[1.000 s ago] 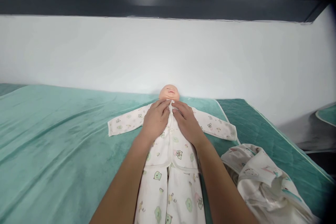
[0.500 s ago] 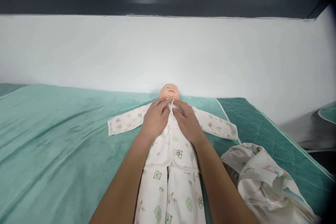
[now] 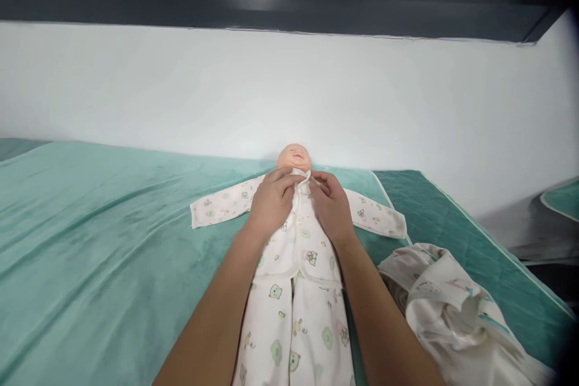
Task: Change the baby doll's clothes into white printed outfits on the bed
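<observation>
A doll lies on its back, its head near the wall, in a white top and white trousers with small animal prints. Both sleeves spread out to the sides. My left hand rests on the left of the chest, its fingertips at the collar. On the other side, my right hand has its fingers bent and pinched on the collar edge, which is lifted a little. The front edges of the top meet below the hands, with a snap visible at mid-chest.
Green bedding lies under the doll. A crumpled white printed cloth sits at the right on a darker green quilted mat. Behind stands a white wall below a dark window frame.
My right hand has moved slightly right and drawn its fingers in, pulling the right collar edge up and aside. My left hand stays at the left of the collar.
</observation>
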### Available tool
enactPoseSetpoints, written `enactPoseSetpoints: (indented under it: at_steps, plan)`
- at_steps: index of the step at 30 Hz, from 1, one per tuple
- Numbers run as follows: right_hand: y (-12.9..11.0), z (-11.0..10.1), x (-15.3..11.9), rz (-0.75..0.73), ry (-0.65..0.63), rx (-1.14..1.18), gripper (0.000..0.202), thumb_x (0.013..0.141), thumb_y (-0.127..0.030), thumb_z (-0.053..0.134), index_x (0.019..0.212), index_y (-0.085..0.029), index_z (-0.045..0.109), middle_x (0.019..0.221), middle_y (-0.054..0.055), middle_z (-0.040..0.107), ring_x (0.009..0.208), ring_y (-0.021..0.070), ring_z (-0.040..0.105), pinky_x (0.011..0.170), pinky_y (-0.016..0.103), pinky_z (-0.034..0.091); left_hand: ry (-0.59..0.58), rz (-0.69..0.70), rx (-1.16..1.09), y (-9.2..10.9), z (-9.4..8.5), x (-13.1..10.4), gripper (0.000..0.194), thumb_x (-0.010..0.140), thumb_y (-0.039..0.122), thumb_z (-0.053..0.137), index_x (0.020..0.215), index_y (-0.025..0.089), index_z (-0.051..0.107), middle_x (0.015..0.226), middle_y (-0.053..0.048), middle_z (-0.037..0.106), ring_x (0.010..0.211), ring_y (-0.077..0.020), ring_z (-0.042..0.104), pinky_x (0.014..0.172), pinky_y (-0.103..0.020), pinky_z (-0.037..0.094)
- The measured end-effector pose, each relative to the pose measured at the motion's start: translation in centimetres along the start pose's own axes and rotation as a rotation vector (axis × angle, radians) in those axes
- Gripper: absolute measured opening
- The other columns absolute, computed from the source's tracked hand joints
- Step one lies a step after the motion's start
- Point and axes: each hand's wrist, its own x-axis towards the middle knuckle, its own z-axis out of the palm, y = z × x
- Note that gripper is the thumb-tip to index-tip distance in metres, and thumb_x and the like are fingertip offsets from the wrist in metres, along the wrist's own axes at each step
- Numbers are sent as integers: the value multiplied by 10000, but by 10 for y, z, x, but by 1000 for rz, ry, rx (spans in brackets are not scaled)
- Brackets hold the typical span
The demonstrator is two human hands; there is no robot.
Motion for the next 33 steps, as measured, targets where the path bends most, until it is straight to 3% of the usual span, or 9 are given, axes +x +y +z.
enactPoseSetpoints:
  at_steps: [3,8,14,24,33]
  plan:
    - [0,-1,-5,-3,36,-9,251,875,-393,516,1044,-241,623,1140,36,707,833,191,649,698,324,529,43,22,-2,3,-1,-5,351,946,206,417,1109,297,714,1343,2,610,1305,-205,496,1116,-401,400]
    - [-4,-2,-28,-165,18,-34,170,892,-326,514,980,-237,629,1245,43,659,1156,207,588,1017,392,456,63,34,-10,10,-7,-25,312,965,252,435,1143,255,691,1318,-25,626,1276,-196,509,1124,-393,390]
    - [-6,-6,-55,-244,-41,-195,238,920,-334,532,1124,-293,647,1430,22,533,1360,209,425,1165,463,312,60,50,-33,6,-9,-37,334,990,304,418,1217,255,659,1361,-20,598,1302,-184,481,1150,-387,356]
    - [-7,-5,-50,-185,-54,-154,240,925,-349,554,1123,-330,688,1423,-5,538,1359,214,432,1154,469,361,1,-48,-149,6,-13,-30,280,948,358,516,1168,303,682,1384,4,574,1347,-182,445,1174,-372,331]
    - [-10,-7,-50,-250,-124,-289,289,949,-334,510,1191,-335,668,1457,-17,505,1390,222,375,1171,491,331,-36,-125,-314,6,-14,-30,270,932,338,536,1159,327,681,1433,12,527,1387,-185,414,1165,-345,346]
